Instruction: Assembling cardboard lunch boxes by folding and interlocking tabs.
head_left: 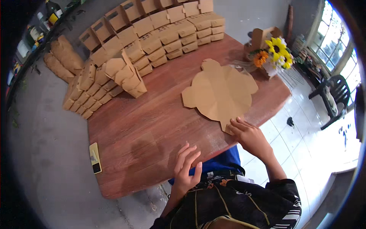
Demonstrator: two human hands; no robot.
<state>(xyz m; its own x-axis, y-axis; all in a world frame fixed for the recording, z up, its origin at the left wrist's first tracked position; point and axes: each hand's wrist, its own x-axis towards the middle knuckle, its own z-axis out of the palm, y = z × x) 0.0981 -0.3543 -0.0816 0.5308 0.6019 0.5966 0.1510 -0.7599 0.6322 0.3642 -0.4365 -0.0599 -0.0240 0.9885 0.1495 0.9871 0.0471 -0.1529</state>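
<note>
A flat brown cardboard box blank [223, 89], scalloped with tabs on its sides, lies on the reddish wooden table [152, 126]. My right hand [251, 139] has its bent fingers on the blank's near tab, close to the table's front edge; its thumb is hidden. Over the front edge, to the left of the blank, my left hand [187, 168] is held with fingers apart and nothing in it.
Folded cardboard boxes [152, 44] are stacked along the table's back and left. Nested open cartons [127, 76] stand before them. A flower arrangement [276, 53] sits at the far right corner, and a yellow-edged device [95, 157] at the left edge. Beyond is a black chair [333, 95].
</note>
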